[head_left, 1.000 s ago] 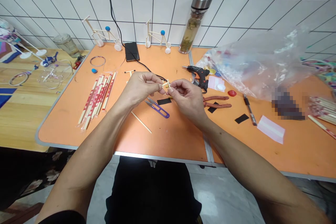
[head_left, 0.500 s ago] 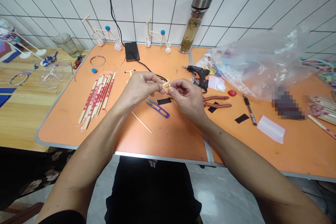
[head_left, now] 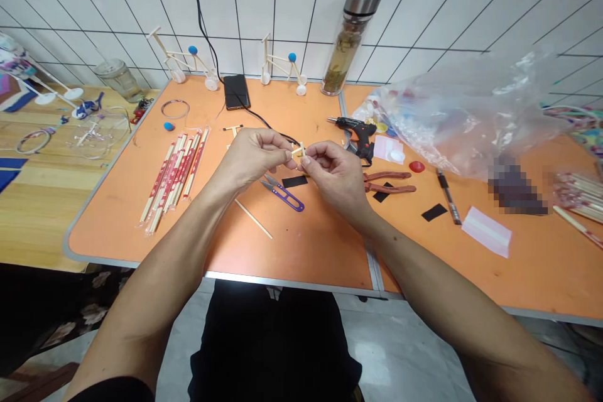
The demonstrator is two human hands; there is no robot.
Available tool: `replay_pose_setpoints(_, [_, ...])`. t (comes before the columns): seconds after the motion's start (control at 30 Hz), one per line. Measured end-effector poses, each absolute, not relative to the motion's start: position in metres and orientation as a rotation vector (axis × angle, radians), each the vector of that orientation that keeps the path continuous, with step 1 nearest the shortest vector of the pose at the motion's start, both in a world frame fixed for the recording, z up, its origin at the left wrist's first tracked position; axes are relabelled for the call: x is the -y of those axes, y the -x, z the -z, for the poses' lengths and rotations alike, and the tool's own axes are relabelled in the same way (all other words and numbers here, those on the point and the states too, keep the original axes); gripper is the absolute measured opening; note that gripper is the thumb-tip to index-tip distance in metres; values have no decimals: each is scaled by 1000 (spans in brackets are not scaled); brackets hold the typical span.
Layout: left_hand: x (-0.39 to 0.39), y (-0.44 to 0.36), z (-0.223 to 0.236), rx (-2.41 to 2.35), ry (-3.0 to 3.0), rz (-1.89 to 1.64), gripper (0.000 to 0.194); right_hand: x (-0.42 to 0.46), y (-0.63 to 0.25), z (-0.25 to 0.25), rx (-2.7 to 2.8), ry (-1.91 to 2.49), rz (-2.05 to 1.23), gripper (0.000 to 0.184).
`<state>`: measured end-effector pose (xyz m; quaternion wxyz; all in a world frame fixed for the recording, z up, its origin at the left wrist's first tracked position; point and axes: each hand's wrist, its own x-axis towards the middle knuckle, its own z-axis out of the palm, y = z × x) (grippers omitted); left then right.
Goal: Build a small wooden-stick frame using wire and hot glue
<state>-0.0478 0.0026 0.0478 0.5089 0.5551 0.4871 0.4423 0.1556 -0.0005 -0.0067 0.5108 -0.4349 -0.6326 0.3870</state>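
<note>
Between my two hands are short pale wooden stick pieces (head_left: 296, 151) that meet at an angle. My left hand (head_left: 259, 156) pinches one end between thumb and fingertips. The fingers of my right hand (head_left: 333, 171) are closed on the other piece; its lower part is hidden. Below the hands lie purple thread snips (head_left: 288, 196), a black strip (head_left: 294, 181) and a thin stick (head_left: 254, 218). Partly behind my left hand is a small wooden stick frame (head_left: 233, 130). Red-handled pliers (head_left: 390, 181) lie just right of my right hand.
A black glue gun (head_left: 355, 132) lies behind the pliers. Wrapped chopsticks (head_left: 174, 176) are at left. Two stick bicycle models (head_left: 285, 61) (head_left: 191, 63), a phone (head_left: 237, 92) and a glass bottle (head_left: 349, 44) stand or lie along the wall. A plastic bag (head_left: 452, 119) fills the back right.
</note>
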Motion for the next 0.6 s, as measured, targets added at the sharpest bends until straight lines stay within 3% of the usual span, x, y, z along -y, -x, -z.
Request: replay_pose_setpoints(0.6, [-2, 47, -48, -1170, -1342, -1062, 6, 0, -155, 10, 1485, 1042, -983, 25])
